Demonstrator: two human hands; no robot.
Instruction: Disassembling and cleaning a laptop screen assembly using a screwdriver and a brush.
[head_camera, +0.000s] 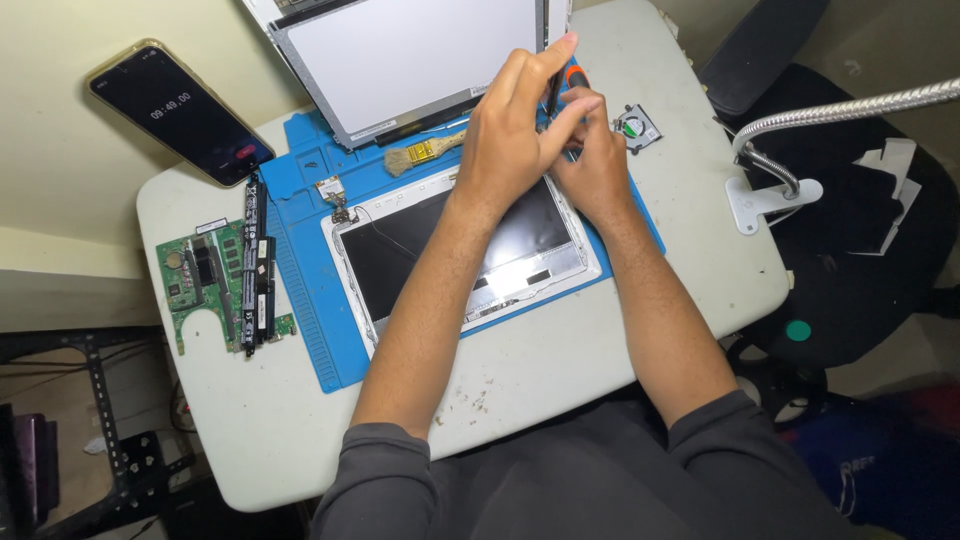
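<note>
Sleeves: my two dark grey cuffs sit closest to the lens, both forearms reaching out over the desk (620, 330).
Phone: one, dark screen lit, lying off the desk's far-left corner.
Circuit board (200, 280): one green board at the left edge, with one long black battery pack (253, 265) lying along its right side.
Blue mat (310, 320): one, carrying the work.
Lid shell (460, 255): one silver-rimmed laptop lid, flat on the mat, dark inside; one small wireless card (330, 187) sits just beyond its far-left corner.
Brush (420, 153): one, wooden handle, lying on the mat between the shell and the panel.
Display panel (410, 60): one, pale face up, at the far edge of the desk.
Left hand (515, 135): fingers curled closed over the screwdriver's shaft, at the shell's far-right corner.
Screwdriver (570, 85): one, orange collar showing above my knuckles; tip hidden.
Right hand (595, 165): fingers (585, 105) clenched on the same tool from the other side.
Technique: in my judgement, keep the shaft upright over the corner, press down before turning, and steady the tip with the left hand.
Fan (637, 127): one small fan, just right of my hands.
Lamp (800, 160): one gooseneck, clamped at the right edge.
</note>
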